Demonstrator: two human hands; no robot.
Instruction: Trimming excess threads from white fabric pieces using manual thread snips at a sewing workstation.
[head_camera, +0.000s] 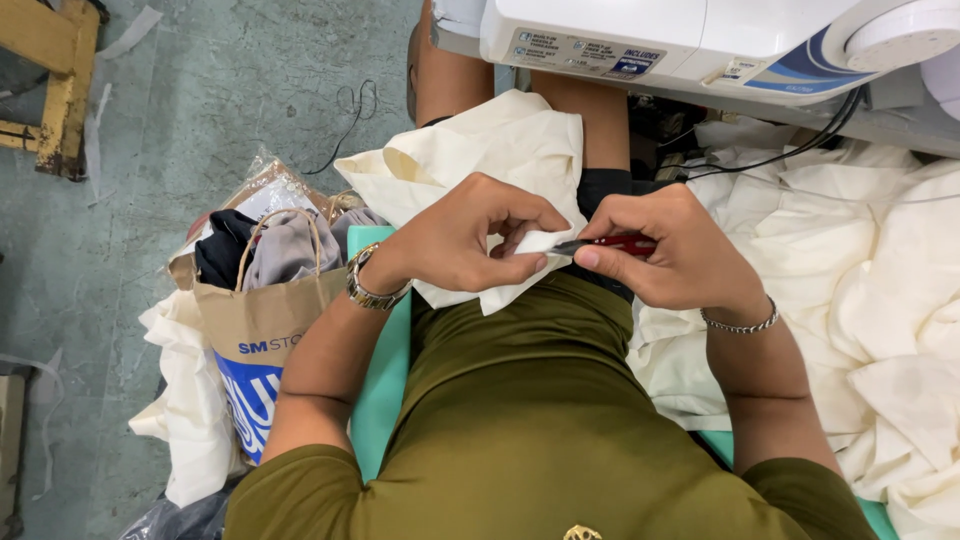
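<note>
My left hand (470, 240) pinches a fold of cream fabric (500, 150) that lies over my lap. A metal watch sits on that wrist. My right hand (670, 250) grips a small red-handled cutting tool (615, 243), its dark tip touching the pinched fabric edge between the two hands. A chain bracelet circles the right wrist. Both hands are above my olive-green shirt (530, 400), close together at the middle of the view.
A white sewing machine (680, 40) stands at the top with a black cable trailing right. A heap of cream cloth (880, 300) fills the right side. A paper bag (265, 320) stuffed with clothing stands on the concrete floor to the left, near a yellow wooden frame (60, 80).
</note>
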